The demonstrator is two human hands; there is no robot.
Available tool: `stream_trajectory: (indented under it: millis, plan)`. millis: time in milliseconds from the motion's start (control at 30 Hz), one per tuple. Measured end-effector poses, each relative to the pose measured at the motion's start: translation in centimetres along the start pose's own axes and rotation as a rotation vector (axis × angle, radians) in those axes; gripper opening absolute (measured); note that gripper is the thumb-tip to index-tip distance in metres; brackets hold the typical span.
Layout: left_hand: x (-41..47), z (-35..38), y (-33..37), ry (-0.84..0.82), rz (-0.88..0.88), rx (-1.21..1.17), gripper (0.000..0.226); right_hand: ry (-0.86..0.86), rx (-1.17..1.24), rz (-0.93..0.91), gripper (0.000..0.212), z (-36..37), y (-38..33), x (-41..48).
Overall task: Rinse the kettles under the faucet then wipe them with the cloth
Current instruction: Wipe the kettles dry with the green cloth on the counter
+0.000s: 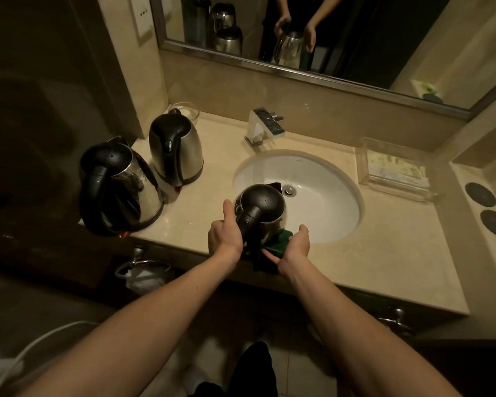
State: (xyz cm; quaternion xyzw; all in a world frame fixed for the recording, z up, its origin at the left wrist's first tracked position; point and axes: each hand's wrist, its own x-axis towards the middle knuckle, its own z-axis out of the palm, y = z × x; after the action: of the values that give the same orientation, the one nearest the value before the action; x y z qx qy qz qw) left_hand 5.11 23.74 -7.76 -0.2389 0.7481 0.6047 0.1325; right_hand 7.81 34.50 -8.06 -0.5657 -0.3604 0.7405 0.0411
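A steel kettle with a black lid [259, 203] hangs over the front edge of the white sink [327, 179]. My left hand [225, 234] grips its black handle, thumb raised. My right hand [294, 246] presses a dark green cloth [278, 243] against the kettle's lower right side. Two more steel kettles stand on the counter at the left: one [178, 149] near the back wall, a larger one [118, 184] at the counter's left edge. The faucet [262, 127] stands behind the sink, with no water visible.
A clear plastic tray [395, 167] sits right of the sink. A small glass dish [188, 110] stands in the back left corner. Two dark round coasters [487, 207] lie on the right ledge. A mirror [298, 30] hangs above. A towel ring [142, 265] hangs below the counter.
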Motion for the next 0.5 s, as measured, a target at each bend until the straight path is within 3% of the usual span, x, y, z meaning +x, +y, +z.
stream_trajectory:
  millis: [300,500]
  plan:
    - [0.6,0.1,0.3,0.137,0.029,0.004,0.068,-0.104,0.132,0.037,0.057,1.2,-0.8,-0.9]
    - [1.8,-0.7,0.9,0.218,0.014,0.01,0.074,-0.255,0.039,0.027,0.058,3.7,-1.5,-2.7]
